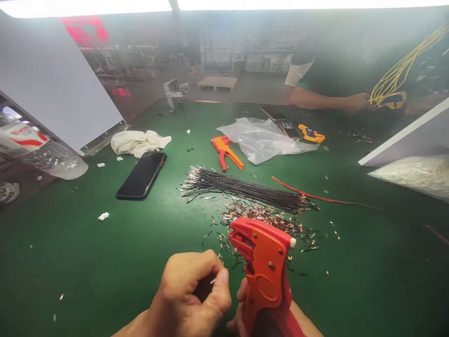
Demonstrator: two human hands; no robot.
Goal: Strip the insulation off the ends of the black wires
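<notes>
My right hand (240, 299) is closed around the handles of a red and orange wire stripper (268, 267), whose jaws point up and to the left. Beside it, my left hand (196, 290) is pinched shut on a thin wire (213, 282); a short silvery end shows within the curled fingers, and most of the wire is hidden. A dark thin tip seems to stick out toward the stripper, apart from its jaws. Beyond the tool lies a bundle of black wires (242, 187), silvery at the left ends and coppery at the right. Cut scraps (259, 214) are heaped in front of it.
Another orange wire stripper (224, 150) lies near a clear plastic bag (261, 140). A phone (142, 175), white gloves (135, 142) and a plastic bottle (45, 150) are at left. A red strip (308, 194) lies right. Across the table, a person's hand (361, 101) holds yellow wires (396, 75).
</notes>
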